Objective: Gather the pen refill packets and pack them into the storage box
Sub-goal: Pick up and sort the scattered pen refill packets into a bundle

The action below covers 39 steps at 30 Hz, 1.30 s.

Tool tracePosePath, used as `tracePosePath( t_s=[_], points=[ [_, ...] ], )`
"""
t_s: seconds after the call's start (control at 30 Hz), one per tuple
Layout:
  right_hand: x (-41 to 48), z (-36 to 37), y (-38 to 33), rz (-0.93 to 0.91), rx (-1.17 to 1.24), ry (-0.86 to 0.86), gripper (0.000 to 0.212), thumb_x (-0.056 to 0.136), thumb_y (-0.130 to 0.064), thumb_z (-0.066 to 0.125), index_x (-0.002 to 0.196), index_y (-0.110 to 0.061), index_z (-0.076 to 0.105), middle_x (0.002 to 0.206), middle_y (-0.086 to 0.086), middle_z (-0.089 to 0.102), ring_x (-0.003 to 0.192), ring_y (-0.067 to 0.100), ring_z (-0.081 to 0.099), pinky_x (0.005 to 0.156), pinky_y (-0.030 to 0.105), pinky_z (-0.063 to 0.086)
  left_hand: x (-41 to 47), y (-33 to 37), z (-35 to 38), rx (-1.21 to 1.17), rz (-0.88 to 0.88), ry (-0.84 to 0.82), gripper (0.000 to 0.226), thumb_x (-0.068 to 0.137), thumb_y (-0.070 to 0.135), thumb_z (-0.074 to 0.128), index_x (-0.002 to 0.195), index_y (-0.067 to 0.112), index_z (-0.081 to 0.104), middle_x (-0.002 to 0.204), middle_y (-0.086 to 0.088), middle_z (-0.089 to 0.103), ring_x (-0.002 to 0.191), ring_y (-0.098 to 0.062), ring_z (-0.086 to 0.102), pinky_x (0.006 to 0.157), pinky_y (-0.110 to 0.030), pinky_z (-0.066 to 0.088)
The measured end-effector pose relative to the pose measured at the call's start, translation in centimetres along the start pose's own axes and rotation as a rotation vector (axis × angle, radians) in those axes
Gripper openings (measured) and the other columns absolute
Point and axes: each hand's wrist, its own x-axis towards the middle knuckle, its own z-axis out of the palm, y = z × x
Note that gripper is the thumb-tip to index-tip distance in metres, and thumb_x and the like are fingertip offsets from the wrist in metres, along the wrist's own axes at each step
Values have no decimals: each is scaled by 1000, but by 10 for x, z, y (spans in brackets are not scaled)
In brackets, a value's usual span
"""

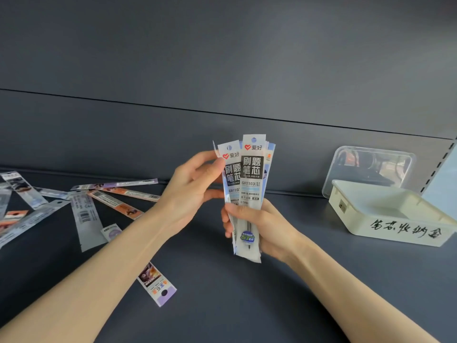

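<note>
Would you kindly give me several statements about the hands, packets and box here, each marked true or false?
1. The right hand grips a bundle of packets upright. True.
2. The storage box already holds packets. False: none show inside.
3. The clear lid stands behind the box. True.
4. The loose packets lie right of the box. False: they lie to its left.
5. The left hand hangs idle and empty. False: it holds the bundle's top.
</note>
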Motion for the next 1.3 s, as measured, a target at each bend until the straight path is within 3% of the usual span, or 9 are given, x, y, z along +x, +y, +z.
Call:
tracePosePath(
  t_s=[0.1,0.17,0.27,0.43,0.6,0.73,0.93,1.17,1.3],
  points=[
    [-1,-1,-1,4,38,-43,27,84,-13,59,109,-4,62,84,11,69,74,22,67,74,36,58,1,3,-5,-25,-4,-9,35,78,18,64,111,6,62,97,-11,70,81,-20,67,62,-26,52],
    [-1,-1,-2,-6,68,-72,32,84,-11,58,115,-3,62,101,16,71,93,29,70,88,42,56,2,3,-6,9,-2,71,27,76,13,69,102,7,64,91,-12,71,76,-20,65,56,-23,50],
    [0,-2,-4,-36,145,-34,38,84,-8,57,122,-2,59,116,20,67,104,35,66,92,48,53,4,4,-10,67,22,183,18,82,8,69,99,9,67,90,-11,74,75,-20,68,53,-23,52],
    [-2,-1,-8,-56,141,82,26,88,-1,58,113,-5,63,98,12,72,84,26,70,75,39,60,6,4,-13,172,64,275,8,86,9,66,93,9,69,84,-8,74,72,-15,69,57,-24,56],
    [-3,-9,-12,-118,129,241,15,77,-10,69,90,-12,63,64,0,57,58,14,55,56,27,51,10,3,-20,328,90,410,11,89,11,63,92,6,71,74,-8,67,62,-10,66,57,-19,56],
    [-3,-5,-8,-130,10,179,11,82,0,67,84,-10,65,67,-2,66,60,13,62,59,25,52,8,1,-13,372,16,290,12,88,11,64,85,5,74,79,-8,74,66,-17,70,52,-22,56],
    [-2,4,-4,-126,-30,154,22,80,-1,67,98,-15,70,91,0,74,81,15,69,71,26,55,2,5,-5,231,-30,163,16,91,17,60,86,12,74,80,-2,76,65,-9,67,53,-20,52],
    [1,9,-3,-93,-77,140,16,82,2,67,89,-12,68,72,1,67,61,14,61,61,25,54,-1,8,2,70,-58,16,37,98,31,44,97,5,71,88,-11,71,78,-18,63,64,-27,51],
    [2,15,-6,-75,-186,73,19,77,2,72,77,-15,64,62,-4,60,54,12,55,56,24,49,-3,5,9,190,-32,-30,26,88,28,61,112,20,65,105,5,73,96,-8,68,79,-22,52]
  ],
)
